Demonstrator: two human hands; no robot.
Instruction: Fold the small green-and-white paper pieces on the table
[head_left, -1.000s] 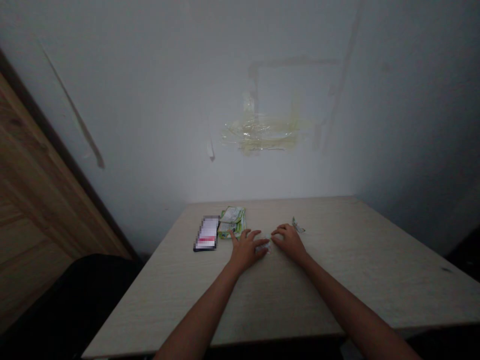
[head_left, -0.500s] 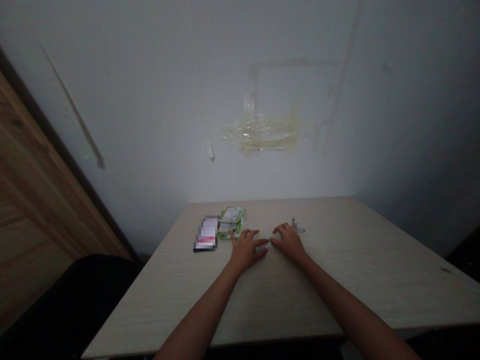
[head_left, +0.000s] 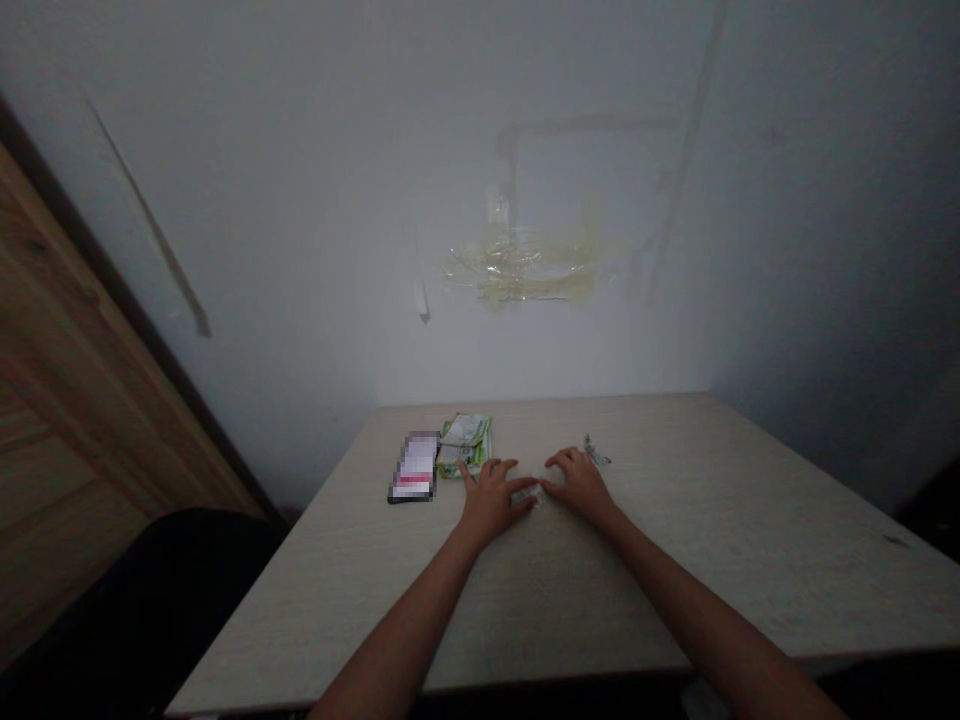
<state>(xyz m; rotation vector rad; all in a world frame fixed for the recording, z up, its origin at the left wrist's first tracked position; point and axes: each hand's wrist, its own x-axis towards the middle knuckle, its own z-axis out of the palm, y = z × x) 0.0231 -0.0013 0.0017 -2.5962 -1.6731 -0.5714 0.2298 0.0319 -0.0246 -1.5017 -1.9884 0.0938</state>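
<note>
A small clear and whitish piece [head_left: 537, 494], too small and dim to identify, lies on the pale wooden table [head_left: 360, 580] between my hands. My left hand [head_left: 491, 500] rests with its fingers spread, index finger and thumb beside the piece. From the other side my right hand [head_left: 581, 485] comes close, fingers curved and apart from the thumb, whose tip is at the piece's edge. I cannot see either hand gripping it. Green and white packets [head_left: 465, 440] lie just beyond my left fingers. A torn scrap of wrapper [head_left: 596, 450] is behind my right hand.
A phone [head_left: 414, 467] with a blurred screen lies left of the packets. The table's far edge meets a grey wall [head_left: 300, 250] with yellowed tape [head_left: 529, 268] on it. To the left are a wooden panel [head_left: 90, 330] and a black chair-like shape [head_left: 172, 570].
Almost nothing differs. Both hands stay in the same place around the small piece, with only a very slight shift of the right hand and the view.
</note>
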